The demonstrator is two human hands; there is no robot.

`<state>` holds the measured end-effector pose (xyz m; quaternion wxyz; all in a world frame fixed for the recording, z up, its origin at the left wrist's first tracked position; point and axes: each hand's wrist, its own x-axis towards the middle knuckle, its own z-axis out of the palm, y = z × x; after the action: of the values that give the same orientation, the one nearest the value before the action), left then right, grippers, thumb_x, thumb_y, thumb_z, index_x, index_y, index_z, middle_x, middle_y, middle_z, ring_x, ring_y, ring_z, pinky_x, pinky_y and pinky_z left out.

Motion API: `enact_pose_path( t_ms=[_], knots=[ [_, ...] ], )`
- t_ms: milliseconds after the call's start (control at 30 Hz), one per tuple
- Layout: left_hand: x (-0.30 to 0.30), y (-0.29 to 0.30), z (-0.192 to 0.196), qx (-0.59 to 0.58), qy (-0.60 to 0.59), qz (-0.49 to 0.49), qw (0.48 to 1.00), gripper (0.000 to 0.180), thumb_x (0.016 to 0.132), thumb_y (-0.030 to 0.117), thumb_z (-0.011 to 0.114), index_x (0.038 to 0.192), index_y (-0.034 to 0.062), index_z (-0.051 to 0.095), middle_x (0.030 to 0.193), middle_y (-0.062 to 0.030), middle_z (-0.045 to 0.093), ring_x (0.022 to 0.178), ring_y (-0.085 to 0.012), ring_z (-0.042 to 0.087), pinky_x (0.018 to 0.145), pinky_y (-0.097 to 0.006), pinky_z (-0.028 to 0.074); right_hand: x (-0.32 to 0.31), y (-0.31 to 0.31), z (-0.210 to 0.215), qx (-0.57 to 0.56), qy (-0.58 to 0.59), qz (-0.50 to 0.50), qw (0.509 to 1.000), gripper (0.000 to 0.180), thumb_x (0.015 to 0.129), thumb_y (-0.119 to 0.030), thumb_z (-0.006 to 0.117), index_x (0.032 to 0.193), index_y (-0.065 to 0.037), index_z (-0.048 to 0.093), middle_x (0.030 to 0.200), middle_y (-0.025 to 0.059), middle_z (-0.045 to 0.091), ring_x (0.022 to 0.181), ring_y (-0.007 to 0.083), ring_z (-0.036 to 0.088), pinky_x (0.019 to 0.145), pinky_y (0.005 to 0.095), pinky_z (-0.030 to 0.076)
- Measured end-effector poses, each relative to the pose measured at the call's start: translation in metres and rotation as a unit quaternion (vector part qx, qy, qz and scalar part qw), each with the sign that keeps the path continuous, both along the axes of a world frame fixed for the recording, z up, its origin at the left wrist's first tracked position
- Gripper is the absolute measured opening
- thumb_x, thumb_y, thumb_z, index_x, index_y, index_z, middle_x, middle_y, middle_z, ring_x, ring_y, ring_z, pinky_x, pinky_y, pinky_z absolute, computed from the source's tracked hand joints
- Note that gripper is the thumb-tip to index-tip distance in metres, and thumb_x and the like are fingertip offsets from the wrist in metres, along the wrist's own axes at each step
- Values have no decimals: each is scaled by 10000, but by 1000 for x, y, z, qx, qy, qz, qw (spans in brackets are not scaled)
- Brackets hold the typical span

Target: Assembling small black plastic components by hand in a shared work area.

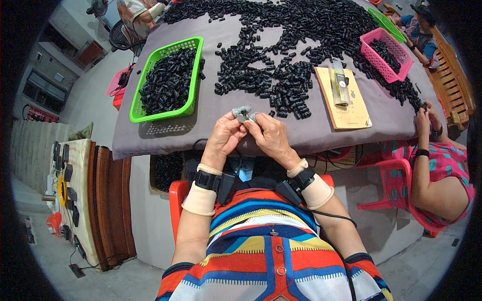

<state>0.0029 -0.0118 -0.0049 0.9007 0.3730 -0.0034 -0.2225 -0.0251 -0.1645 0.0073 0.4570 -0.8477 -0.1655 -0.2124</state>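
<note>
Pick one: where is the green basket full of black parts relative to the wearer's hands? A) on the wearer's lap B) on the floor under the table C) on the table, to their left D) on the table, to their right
C: the green basket sits on the grey-covered table, ahead and left of the left hand and right hand, which meet at the table's near edge.

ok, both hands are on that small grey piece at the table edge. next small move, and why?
Probably set it in the green basket: both hands pinch the grey piece together, and that basket of black parts sits just up-left, with the loose black pile ahead.
</note>
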Motion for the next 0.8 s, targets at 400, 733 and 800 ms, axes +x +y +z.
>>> enact_pose_path(
  t_ms=[400,733,800],
  knots=[
    [0,-3,4,10,9,11,1000,173,848,13,537,1015,-5,578,875,-61,613,689,-99,567,580,-198,464,2,3,-4,-4,-27,-26,999,241,830,-265,588,713,-65,521,653,97,550,544,301,557,452,390,411],
    [1,-2,4,14,3,4,1000,180,846,10,533,1020,3,577,878,-59,611,688,-101,566,588,-202,466,2,4,-4,-25,-44,-33,998,250,830,-278,586,710,-71,516,647,94,534,531,303,551,442,390,410],
    [2,-1,3,16,2,3,1000,179,845,8,533,1019,3,577,878,-59,611,684,-100,563,590,-204,467,2,4,-4,-31,-41,-33,998,249,830,-277,585,710,-71,515,648,95,534,530,305,550,442,391,410]
  ],
)
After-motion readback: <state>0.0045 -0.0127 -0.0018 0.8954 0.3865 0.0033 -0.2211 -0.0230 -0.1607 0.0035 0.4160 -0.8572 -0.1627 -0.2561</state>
